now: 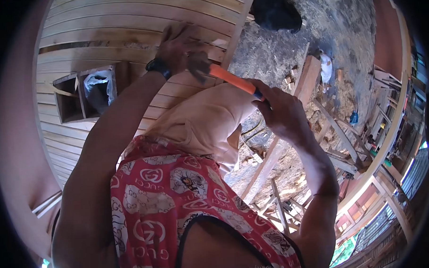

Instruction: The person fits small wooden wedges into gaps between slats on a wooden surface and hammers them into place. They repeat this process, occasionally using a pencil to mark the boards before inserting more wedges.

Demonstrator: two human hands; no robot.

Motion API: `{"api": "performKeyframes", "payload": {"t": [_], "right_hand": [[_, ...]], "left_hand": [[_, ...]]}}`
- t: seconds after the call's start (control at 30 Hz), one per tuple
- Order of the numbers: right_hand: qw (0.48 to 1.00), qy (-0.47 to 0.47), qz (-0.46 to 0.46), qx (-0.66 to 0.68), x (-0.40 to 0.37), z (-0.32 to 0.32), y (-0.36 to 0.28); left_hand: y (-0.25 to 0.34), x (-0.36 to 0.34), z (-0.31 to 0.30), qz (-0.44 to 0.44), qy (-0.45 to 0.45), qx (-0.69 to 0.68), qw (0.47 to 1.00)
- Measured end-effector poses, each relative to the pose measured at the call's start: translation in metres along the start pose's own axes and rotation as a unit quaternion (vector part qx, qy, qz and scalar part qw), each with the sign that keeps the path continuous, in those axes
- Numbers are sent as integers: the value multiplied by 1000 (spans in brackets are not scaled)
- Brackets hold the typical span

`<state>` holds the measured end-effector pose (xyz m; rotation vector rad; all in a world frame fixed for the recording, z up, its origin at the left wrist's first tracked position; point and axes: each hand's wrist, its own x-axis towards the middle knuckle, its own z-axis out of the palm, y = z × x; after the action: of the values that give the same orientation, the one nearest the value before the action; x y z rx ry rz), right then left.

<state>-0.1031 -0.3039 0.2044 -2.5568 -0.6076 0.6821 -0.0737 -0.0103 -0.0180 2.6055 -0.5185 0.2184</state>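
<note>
My right hand (283, 108) is wrapped round the orange grip of a hammer (232, 78). The dark hammer head (200, 67) hangs over the planks, close beside my left hand (176, 48). That left hand lies on the pale wooden slats (191, 14), fingers stretched out, with a dark watch (158, 68) at the wrist. Its fingertips are in shadow, and I cannot make out anything small under them. A dark gap runs between two slats to the left of this hand.
An open wooden box (71, 99) with two compartments sits on the slats, a clear plastic bag (99, 86) in one. Beyond the slatted edge lies lower ground with a thick timber beam (307, 76), loose boards (339, 129) and a black bag (276, 11).
</note>
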Motion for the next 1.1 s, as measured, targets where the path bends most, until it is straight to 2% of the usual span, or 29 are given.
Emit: {"api": "performKeyframes", "payload": {"t": [0.03,0.17,0.23,0.37,0.47,0.53,0.8,0.87,1.0,1.07,1.1], "right_hand": [[997,-29,4,-70,-1,-5,-12],[985,-56,75,-143,8,-10,-20],[970,-115,107,-185,15,-17,-17],[985,-81,68,-138,8,-18,-20],[984,-80,79,-139,9,-7,-9],[973,-131,130,-139,11,-6,0],[996,-27,59,-53,-2,11,4],[973,-97,178,-110,6,8,-1],[982,-83,146,-81,-9,2,11],[998,0,70,-6,-21,14,41],[995,-2,102,-25,-23,20,58]], "left_hand": [[1,0,-1,-5,-13,-10,1000],[3,2,-1,-10,-31,-18,999],[6,4,-3,-24,-26,2,999],[7,3,-3,-32,-21,-2,999],[7,1,-1,-46,-29,-21,998],[4,2,0,-46,-26,-12,999],[4,0,1,-23,-21,5,1000],[5,-1,2,-24,-18,6,1000],[2,0,-1,-28,-25,-10,999],[3,1,2,-29,-26,-26,999],[3,2,3,-35,-23,-16,999]]}}
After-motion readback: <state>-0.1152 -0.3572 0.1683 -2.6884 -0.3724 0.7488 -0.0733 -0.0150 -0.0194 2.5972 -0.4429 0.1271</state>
